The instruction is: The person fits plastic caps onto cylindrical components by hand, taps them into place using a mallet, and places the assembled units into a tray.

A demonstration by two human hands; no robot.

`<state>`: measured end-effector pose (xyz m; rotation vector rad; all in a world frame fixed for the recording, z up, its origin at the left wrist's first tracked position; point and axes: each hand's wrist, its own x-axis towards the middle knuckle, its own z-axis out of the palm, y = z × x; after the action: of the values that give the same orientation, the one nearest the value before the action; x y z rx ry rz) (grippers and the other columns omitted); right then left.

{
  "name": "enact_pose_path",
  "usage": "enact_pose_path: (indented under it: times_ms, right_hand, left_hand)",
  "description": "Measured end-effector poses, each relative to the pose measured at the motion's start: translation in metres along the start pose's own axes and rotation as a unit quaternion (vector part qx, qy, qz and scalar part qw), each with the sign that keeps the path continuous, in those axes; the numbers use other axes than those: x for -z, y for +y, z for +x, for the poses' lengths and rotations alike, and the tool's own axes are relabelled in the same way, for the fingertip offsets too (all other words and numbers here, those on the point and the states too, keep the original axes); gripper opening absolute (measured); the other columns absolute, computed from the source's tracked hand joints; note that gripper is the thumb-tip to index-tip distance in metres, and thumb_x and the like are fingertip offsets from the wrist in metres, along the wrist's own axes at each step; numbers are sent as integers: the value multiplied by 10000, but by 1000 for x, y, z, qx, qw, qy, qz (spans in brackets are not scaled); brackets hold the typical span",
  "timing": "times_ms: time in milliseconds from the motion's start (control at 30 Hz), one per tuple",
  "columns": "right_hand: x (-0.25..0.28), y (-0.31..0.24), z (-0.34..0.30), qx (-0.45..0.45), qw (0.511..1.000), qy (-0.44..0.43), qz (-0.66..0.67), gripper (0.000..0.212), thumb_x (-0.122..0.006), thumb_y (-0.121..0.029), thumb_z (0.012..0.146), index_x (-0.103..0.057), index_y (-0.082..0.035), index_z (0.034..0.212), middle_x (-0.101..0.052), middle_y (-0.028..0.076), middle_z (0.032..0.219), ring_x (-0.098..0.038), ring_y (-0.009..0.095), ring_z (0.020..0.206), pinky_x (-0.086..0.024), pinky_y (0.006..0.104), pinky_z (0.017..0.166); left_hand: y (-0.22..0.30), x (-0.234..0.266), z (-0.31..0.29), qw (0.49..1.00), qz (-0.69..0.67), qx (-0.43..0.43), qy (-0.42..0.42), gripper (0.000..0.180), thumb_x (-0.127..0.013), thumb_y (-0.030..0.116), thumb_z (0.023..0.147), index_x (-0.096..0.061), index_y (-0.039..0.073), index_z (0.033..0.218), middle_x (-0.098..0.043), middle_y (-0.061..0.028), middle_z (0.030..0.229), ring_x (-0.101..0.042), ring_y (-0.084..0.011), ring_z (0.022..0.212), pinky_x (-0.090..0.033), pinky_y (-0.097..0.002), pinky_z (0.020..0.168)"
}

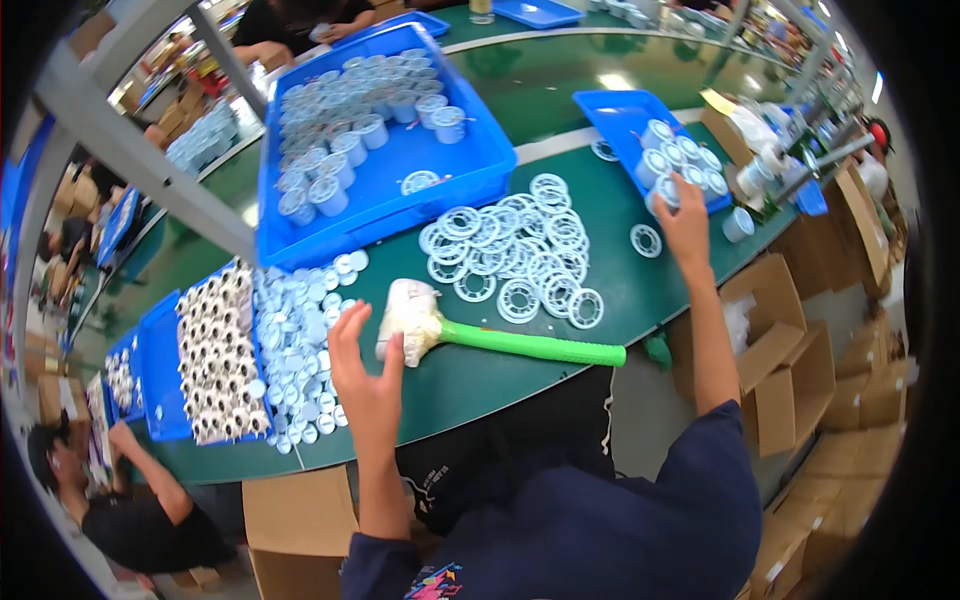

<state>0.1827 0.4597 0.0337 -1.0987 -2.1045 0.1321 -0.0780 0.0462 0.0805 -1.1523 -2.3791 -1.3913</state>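
My right hand (687, 230) reaches to a small blue tray (610, 112) at the right, its thumb and fingers closed around a light-blue plastic cup-shaped part (667, 192). Several like it stand packed beside that one. Close to the white, wrapped-looking head of a mallet (410, 318), my left hand (368, 375) is held with its fingers apart and nothing in them. The mallet's green handle (535, 345) points right along the table's near edge. Beyond it lies a loose heap of pale-blue rings (520, 245); a single ring (646, 240) lies by the small tray.
A large blue bin (390, 235) holds many cup-shaped parts. Leftward are small pale-blue caps (300, 390) and a blue tray (165, 400) of white parts with dark centres. A lone cup (739, 224) stands near the right edge. Cardboard boxes (780, 380) are below; other people work nearby.
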Motion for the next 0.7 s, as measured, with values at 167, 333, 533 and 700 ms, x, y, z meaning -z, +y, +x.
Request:
enact_pose_path:
  times_ms: [167,333,533,700]
  right_hand:
    - [-21,22,18,1,1000,0,-23,505,-697,-231,972,-579,-32,1421,-540,217,1346,-616,406,1167,-519,434,956]
    - [-56,17,5,27,997,67,-35,518,-665,-237,995,-523,-34,1450,-474,237,1461,-518,428,1330,-484,460,1050]
    - [-57,12,4,8,998,59,-20,519,-646,-217,992,-506,-50,1463,-451,190,1491,-542,412,1314,-513,460,1013]
    - [-52,17,0,-22,998,54,-2,523,-649,-203,978,-507,-63,1461,-446,170,1496,-548,398,1312,-521,460,998]
  left_hand:
    - [-38,-5,71,997,53,-39,32,374,-740,135,926,-623,19,1262,-625,-190,1270,-610,-379,1189,-485,-440,1014]
    - [-101,-13,168,987,148,-66,23,294,-725,179,937,-681,43,1194,-658,-204,1192,-648,-410,1075,-524,-451,921]
    - [-203,-10,252,955,272,-83,-86,429,-777,278,883,-692,67,1246,-665,-218,1215,-658,-403,1096,-537,-467,937]
    - [-187,-28,266,963,202,6,-181,408,-798,264,847,-718,97,1210,-651,-232,1235,-638,-397,1153,-526,-458,971]
